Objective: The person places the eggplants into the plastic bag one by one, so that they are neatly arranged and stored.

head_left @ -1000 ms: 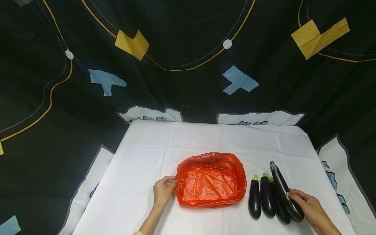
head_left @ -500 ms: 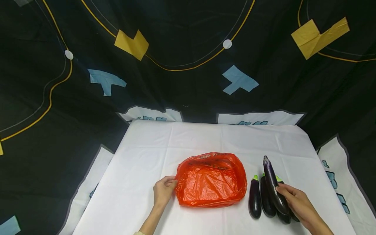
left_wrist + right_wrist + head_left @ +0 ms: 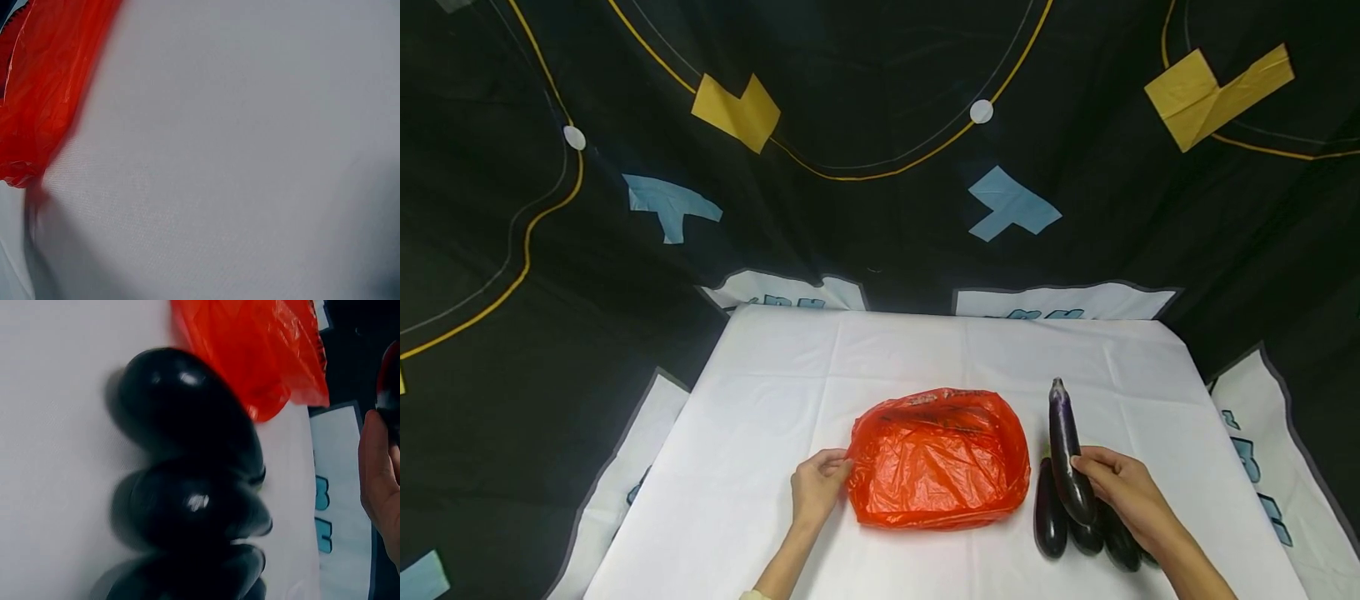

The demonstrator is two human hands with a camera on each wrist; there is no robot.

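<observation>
A red plastic bag (image 3: 940, 475) lies on the white cloth with its mouth spread wide. My left hand (image 3: 816, 492) pinches the bag's left rim between thumb and fingers; in the left wrist view the bag (image 3: 50, 81) fills the upper left corner and the hand is outside the picture. My right hand (image 3: 1123, 492) grips a dark purple eggplant (image 3: 1066, 450) around its middle, stem end pointing away. It is raised over a row of several eggplants (image 3: 1049, 517) lying right of the bag. The right wrist view shows those eggplants (image 3: 187, 406) close up, blunt ends left.
A white cloth (image 3: 775, 375) covers the table. Behind and beside it hangs a black curtain (image 3: 865, 250) with yellow lines and blue patches.
My right hand has carried the held eggplant leftward and slightly away, from the row's right end to above its left end, nearer the bag. The left hand and bag stay put.
</observation>
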